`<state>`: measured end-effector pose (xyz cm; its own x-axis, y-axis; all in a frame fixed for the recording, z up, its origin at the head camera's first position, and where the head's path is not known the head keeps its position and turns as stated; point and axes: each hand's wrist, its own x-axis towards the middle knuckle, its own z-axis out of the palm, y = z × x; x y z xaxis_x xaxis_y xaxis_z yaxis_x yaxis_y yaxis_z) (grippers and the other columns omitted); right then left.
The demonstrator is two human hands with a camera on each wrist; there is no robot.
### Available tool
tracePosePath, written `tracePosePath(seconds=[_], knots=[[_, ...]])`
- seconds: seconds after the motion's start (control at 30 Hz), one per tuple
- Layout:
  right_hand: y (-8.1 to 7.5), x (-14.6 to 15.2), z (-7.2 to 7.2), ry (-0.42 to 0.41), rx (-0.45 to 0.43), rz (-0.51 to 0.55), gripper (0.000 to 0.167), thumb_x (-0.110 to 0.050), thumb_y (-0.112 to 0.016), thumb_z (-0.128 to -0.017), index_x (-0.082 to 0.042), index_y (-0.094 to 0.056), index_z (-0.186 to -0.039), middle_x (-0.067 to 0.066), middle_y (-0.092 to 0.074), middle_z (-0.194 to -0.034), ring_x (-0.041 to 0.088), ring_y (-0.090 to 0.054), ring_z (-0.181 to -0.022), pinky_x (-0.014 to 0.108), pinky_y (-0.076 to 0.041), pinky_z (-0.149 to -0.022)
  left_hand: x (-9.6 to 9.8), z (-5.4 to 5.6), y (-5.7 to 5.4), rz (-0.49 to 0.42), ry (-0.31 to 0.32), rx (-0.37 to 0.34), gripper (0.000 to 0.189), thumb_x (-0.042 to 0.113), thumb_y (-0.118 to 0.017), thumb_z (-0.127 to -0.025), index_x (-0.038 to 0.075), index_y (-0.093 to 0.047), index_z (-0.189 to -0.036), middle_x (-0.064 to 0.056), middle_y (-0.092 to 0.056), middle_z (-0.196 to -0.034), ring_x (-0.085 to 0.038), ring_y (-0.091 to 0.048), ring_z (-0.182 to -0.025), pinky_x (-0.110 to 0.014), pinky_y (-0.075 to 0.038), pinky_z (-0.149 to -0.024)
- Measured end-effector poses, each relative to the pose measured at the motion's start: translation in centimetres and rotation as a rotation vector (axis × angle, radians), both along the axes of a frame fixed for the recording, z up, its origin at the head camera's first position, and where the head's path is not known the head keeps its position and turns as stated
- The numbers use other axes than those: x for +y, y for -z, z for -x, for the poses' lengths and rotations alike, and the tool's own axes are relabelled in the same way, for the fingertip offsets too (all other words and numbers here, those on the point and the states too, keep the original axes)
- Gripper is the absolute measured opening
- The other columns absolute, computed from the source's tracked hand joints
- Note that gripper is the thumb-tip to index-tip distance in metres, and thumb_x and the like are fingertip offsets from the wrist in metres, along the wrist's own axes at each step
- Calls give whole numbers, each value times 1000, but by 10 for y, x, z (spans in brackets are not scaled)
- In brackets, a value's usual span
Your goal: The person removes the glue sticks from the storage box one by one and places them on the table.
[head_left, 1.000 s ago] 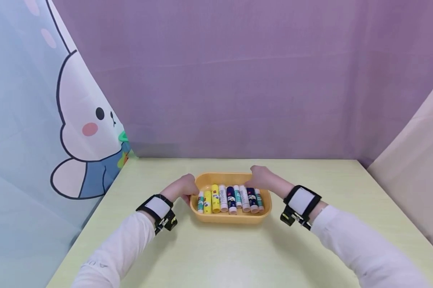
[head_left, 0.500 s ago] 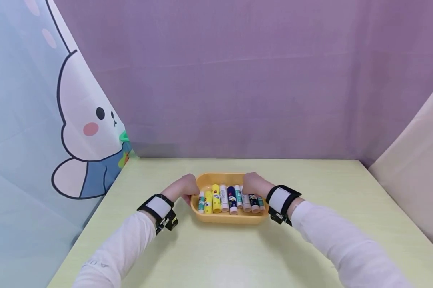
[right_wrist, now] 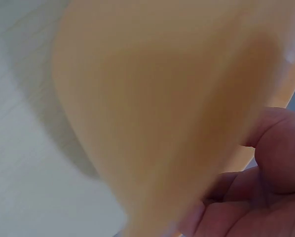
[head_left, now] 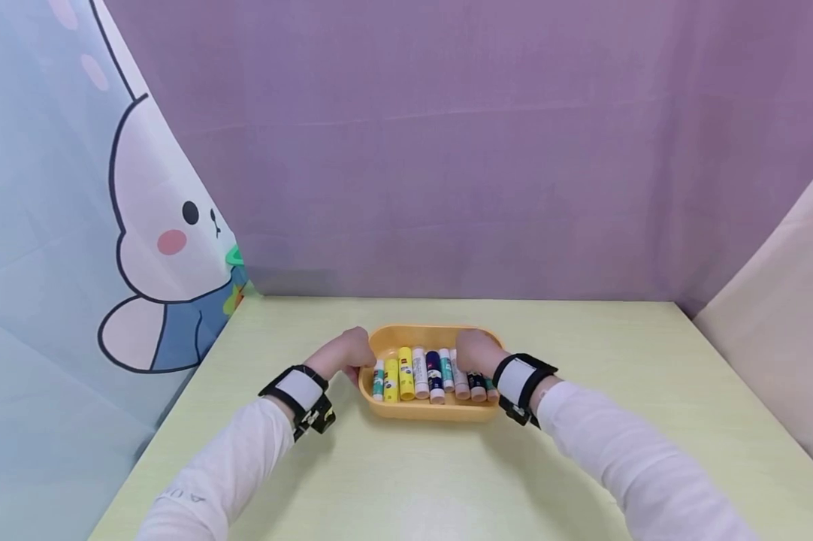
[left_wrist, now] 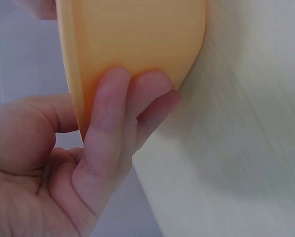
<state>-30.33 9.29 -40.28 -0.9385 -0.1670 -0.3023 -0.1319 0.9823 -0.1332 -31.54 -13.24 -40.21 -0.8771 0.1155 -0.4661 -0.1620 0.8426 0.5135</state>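
Nine sticks [head_left: 435, 376], seemingly glue, lie side by side in tray [head_left: 427, 412] on tabletop [head_left: 406, 481]. Left grip [head_left: 350, 352] holds tray at left end. Right grip [head_left: 477, 352] over right end; fingertips hidden, cannot tell if closed. Sticks probably light, stiff, smooth, ready to roll; best taken round middle. Tray likely light, rigid; take by ends. Sticks: yellow, white, navy, teal. Tray: orange-yellow, shallow, rounded corners.
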Motion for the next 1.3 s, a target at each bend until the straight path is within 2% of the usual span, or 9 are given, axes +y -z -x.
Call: tracePosePath(seconds=[0.13,0.33,0.53,0.73,0.9,1.13,1.3], knots=[[3,0,2,16,-10,-21,9,-5,-55,-91,-1,-61,-85,9,-55,-76,19,-52,-62,23,-37,-48,1,0,-1,17,0,0,30,1,-55,-86,-9,-47,-113,-18,-60,-85,-24,-67,-54,-34,-61,-58],[4,2,5,20,-29,-22,9,-5,-56,-90,0,-60,-84,12,-57,-80,19,-56,-58,23,-44,-43,1,0,-1,20,8,3,31,1,-55,-85,-9,-47,-113,-18,-60,-84,-23,-67,-53,-35,-61,-61],[9,4,12,61,-73,4,10,-5,-58,-87,-1,-60,-78,11,-57,-71,19,-61,-50,21,-44,-36,1,2,2,29,9,10,31,2,-56,-85,-9,-48,-113,-17,-60,-85,-23,-67,-53,-33,-61,-58],[11,7,12,67,-82,17,14,-6,-60,-85,-3,-59,-71,6,-55,-64,20,-65,-55,20,-44,-36,1,2,4,32,4,16,32,1,-56,-85,-10,-47,-114,-18,-59,-86,-23,-67,-53,-31,-60,-54],[9,8,10,72,-81,47,17,-5,-60,-82,-6,-56,-66,5,-52,-61,21,-66,-57,21,-45,-37,0,2,3,32,0,15,33,1,-57,-85,-9,-47,-114,-17,-59,-85,-23,-67,-54,-33,-61,-57],[7,9,9,84,-75,80,7,-8,-61,-81,-3,-60,-77,6,-55,-66,20,-64,-54,27,-55,-47,0,1,2,28,-4,10,33,1,-56,-85,-9,-47,-115,-17,-60,-84,-23,-66,-53,-35,-61,-62],[5,8,10,122,-96,109,7,-8,-62,-81,-1,-60,-83,9,-57,-70,21,-65,-55,28,-58,-50,0,0,1,24,0,12,33,1,-56,-85,-9,-46,-114,-17,-59,-85,-23,-67,-53,-34,-61,-60]])
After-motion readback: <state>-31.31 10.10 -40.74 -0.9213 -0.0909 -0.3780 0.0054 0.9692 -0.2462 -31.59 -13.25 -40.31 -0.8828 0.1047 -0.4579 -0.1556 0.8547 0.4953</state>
